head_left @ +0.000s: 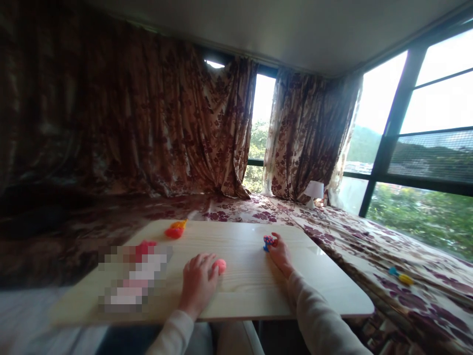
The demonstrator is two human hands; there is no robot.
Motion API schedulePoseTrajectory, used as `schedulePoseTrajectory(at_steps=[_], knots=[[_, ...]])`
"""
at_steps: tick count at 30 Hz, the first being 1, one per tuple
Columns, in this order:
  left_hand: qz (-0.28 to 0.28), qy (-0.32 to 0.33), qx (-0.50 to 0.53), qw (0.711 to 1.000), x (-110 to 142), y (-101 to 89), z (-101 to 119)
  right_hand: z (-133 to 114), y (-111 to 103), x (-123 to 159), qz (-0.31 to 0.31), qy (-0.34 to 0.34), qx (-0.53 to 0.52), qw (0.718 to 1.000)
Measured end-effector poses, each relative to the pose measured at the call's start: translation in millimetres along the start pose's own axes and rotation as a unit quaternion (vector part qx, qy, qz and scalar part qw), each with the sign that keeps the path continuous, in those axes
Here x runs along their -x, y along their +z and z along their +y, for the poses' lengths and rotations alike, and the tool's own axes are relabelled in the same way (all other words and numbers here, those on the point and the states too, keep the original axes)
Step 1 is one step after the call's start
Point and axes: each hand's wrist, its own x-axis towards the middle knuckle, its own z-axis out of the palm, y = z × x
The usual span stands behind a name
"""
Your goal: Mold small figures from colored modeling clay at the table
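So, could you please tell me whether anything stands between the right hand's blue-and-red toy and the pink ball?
Nothing visible does: only tabletop shows between the toy and the ball beside the left hand.

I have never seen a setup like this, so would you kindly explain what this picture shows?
There is no machine here: a person works with two bare hands, and the one picture comes from a camera on their head, looking forward and down.

The left hand is at a pink ball; whether it grips it, I cannot tell. The right hand holds a small blue-and-red piece.

On the pale table there is also a red-and-orange piece near the far edge, and a pinkish-red one beside a blurred-out patch. Beyond are a lamp and curtains.
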Motion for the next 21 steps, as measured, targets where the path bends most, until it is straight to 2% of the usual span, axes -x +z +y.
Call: schedulePoseTrajectory(at_steps=[4, 11, 17, 19, 21], knots=[[-0.006, -0.004, 0.019, 1.000, -1, 1.2, -3, 6, 0, 2, 0.001, -0.007, 0.037, 0.999], [0.001, 0.001, 0.040, 0.999, -1, 4.2, -6, 4, 0, 3, -0.008, -0.022, 0.041, 0.999], [-0.005, 0.000, 0.056, 0.998, 0, 3.7, -5, -2, -26, 15, 0.011, -0.038, 0.047, 0.998], [-0.015, -0.002, 0.062, 0.998, 0, 2.9, -3, -5, -35, 27, 0.025, -0.067, 0.061, 0.996], [-0.028, -0.004, 0.065, 0.997, 0, 1.9, -1, -11, -37, 42, 0.012, -0.128, 0.097, 0.987]])
